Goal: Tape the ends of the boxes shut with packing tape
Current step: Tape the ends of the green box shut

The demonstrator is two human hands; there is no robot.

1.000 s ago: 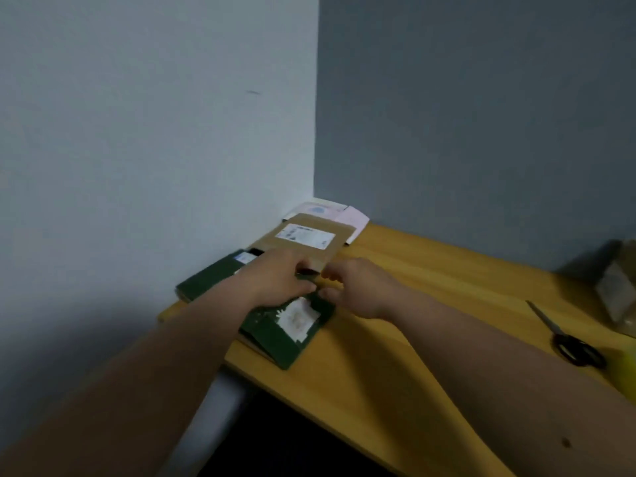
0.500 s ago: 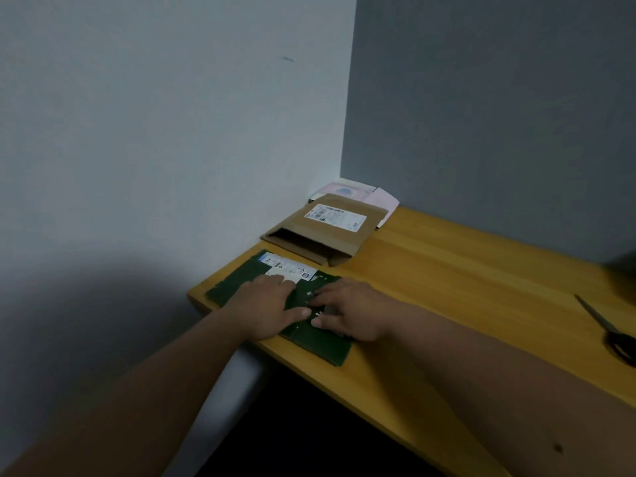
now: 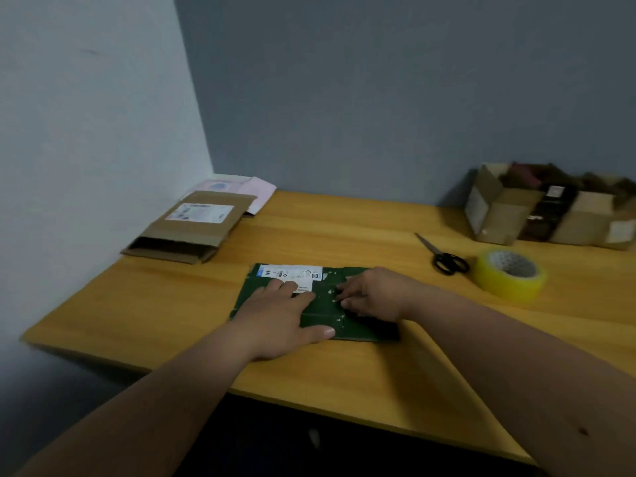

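A flat dark green box [image 3: 358, 325] with a white label lies on the wooden table [image 3: 344, 235], near its front edge. My left hand [image 3: 278, 318] rests flat on the box's left half, fingers spread. My right hand [image 3: 371, 296] presses on its right half, fingers curled down onto the surface. A roll of yellow packing tape [image 3: 509, 275] stands on the table to the right, apart from both hands. A flat brown cardboard box [image 3: 192, 228] with an open near end lies at the back left.
Black-handled scissors [image 3: 444, 256] lie between the green box and the tape. Open cardboard boxes [image 3: 537, 208] stand at the back right by the wall. Pink and white packets [image 3: 254, 189] sit in the corner behind the brown box. Walls close the left and back sides.
The green box has come off the pile by the left wall and toward the table's middle under both hands. The view has swung right, bringing the tape and the back-right boxes into sight.
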